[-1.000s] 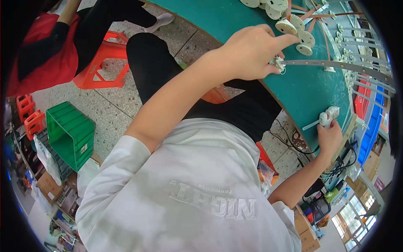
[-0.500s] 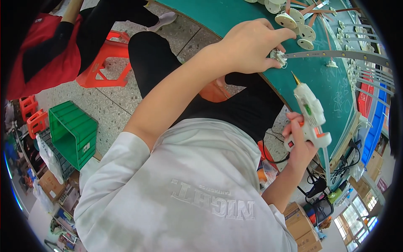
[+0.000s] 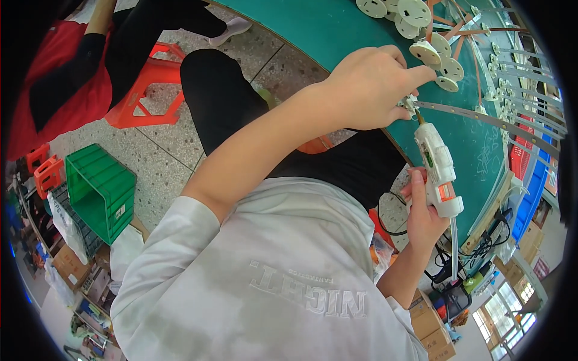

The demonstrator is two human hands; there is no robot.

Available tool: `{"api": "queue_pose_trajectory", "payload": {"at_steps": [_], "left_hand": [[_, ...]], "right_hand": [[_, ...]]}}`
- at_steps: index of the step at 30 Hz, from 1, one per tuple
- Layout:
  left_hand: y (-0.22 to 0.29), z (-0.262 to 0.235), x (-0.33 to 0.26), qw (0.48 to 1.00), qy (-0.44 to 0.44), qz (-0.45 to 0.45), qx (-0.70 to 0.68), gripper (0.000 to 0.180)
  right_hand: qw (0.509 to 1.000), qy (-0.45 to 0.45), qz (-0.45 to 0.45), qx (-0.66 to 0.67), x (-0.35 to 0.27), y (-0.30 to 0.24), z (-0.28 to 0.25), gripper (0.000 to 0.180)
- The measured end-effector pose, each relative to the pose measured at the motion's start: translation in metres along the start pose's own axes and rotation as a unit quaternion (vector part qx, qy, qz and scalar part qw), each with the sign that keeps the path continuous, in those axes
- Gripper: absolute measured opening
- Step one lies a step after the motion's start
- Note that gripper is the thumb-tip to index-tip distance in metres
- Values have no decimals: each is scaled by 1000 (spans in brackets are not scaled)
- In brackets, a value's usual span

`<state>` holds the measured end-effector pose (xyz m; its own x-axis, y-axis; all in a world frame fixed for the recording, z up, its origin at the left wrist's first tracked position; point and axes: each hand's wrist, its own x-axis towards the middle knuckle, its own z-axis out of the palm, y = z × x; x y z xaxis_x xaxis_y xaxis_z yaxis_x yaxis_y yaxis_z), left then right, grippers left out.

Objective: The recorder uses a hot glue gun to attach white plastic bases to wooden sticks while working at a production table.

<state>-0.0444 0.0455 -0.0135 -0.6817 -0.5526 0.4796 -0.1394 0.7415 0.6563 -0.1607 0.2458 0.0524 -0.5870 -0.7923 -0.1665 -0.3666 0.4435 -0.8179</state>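
My left hand (image 3: 370,84) reaches over the edge of the green table (image 3: 337,30) and pinches a small white part (image 3: 409,105) at the end of a long grey metal strip (image 3: 481,119). In my right hand (image 3: 421,213) is a white glue gun (image 3: 436,171) with an orange trigger. It points upward, and its nozzle tip is right at the white part under my left fingers. A clear glue stick (image 3: 454,246) sticks out of the gun's back end.
Several white round discs (image 3: 424,51) and more metal strips lie on the table beyond my hands. On the floor are a green crate (image 3: 99,189) and an orange stool (image 3: 147,90). Another person in red and black (image 3: 66,78) sits at upper left. Cardboard boxes (image 3: 436,325) and cables are at lower right.
My right hand picked the glue gun up from the table's edge and brought its nozzle up to the white part. My left hand stayed pinching the part.
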Motion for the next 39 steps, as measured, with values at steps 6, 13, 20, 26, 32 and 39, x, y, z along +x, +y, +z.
{"api": "queue_pose_trajectory", "payload": {"at_steps": [6,13,20,26,32,39], "left_hand": [[-2,0,0,1000,3,4,0,60],[1,-3,-2,1000,-1,3,19,63],[2,-5,0,999,-27,-17,-10,60],[1,-5,-2,999,-33,-23,-13,62],[2,-4,0,999,-35,-21,-10,62],[0,-6,2,1000,-17,-4,-16,60]], "right_hand": [[1000,6,-17,-10,3,3,3,18],[993,-33,-62,-96,9,2,-6,18],[995,-8,11,-96,11,10,-1,17],[991,-13,-24,-131,11,7,-3,19],[991,-18,-37,-130,11,7,-3,18],[993,3,-19,-120,10,4,-3,18]]}}
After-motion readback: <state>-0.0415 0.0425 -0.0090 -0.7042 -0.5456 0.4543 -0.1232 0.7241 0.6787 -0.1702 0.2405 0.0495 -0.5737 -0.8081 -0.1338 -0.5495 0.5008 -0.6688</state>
